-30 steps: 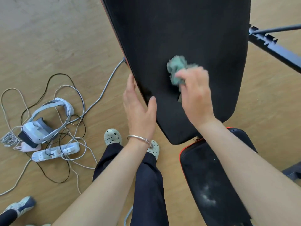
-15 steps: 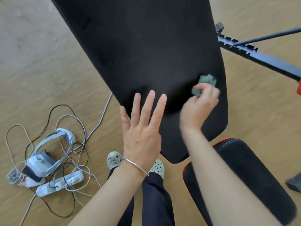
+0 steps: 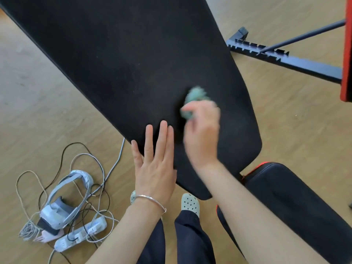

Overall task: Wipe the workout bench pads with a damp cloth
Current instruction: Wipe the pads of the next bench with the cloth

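The black back pad (image 3: 133,63) fills the upper and middle frame, its far end cut off by the top and left edges. The green cloth (image 3: 194,98) lies bunched against the pad at centre right, smeared by blur, so its folds cannot be read and part of it is hidden under the right hand (image 3: 202,134). That hand is blurred too: its fingers look curled round the cloth, but single fingers cannot be told apart. The left hand (image 3: 154,164) lies flat on the pad's near edge at lower centre with fingers straight, three close together and the outermost spread apart past the edge; its thumb is hard to make out. A thin bracelet (image 3: 152,200) circles that wrist. The seat pad (image 3: 295,197), black with a red rim, sits at lower right, partly covered by the right forearm and cut by the frame. The bench frame (image 3: 285,60) shows at upper right, running out of view. At lower left, on the wooden floor (image 3: 38,111), a headset (image 3: 62,202) and a power strip (image 3: 80,235) sit in tangled cables (image 3: 106,178). A pale shoe (image 3: 190,203) peeks out below the pad; another is mostly hidden behind the left wrist.
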